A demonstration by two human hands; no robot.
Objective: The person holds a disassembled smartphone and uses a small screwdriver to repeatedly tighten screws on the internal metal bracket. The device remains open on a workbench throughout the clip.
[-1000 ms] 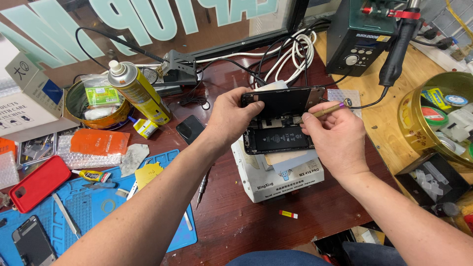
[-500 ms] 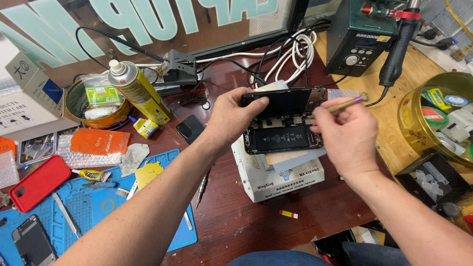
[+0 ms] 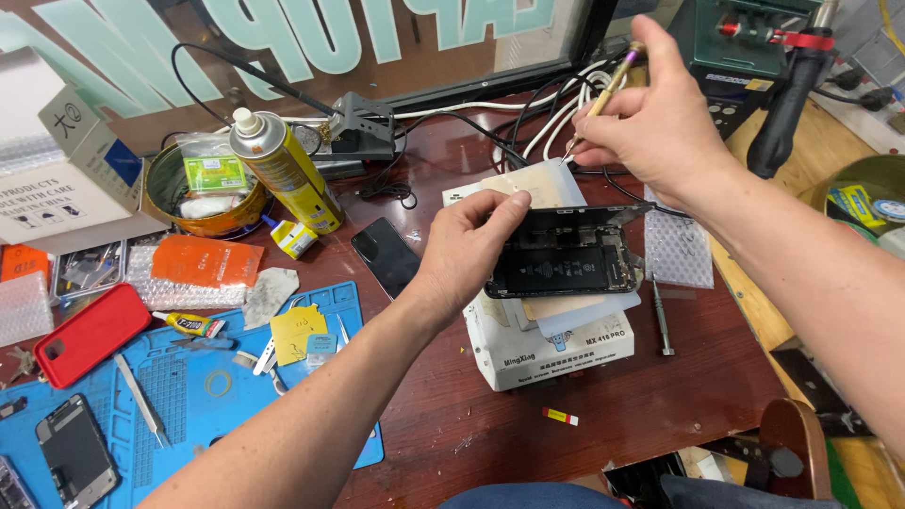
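Cluttered dark red-brown wooden workbench (image 3: 660, 415) under even light, glass pane (image 3: 311, 47) with pale lettering behind.

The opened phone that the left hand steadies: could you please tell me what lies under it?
Under the opened phone sit pale flat sheets on a white box-shaped machine. The phone covers the machine's top, so nothing more shows there.

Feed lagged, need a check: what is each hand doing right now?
Left hand: closed on the opened phone.
Right hand: raised, pinching a thin gold-coloured tool.
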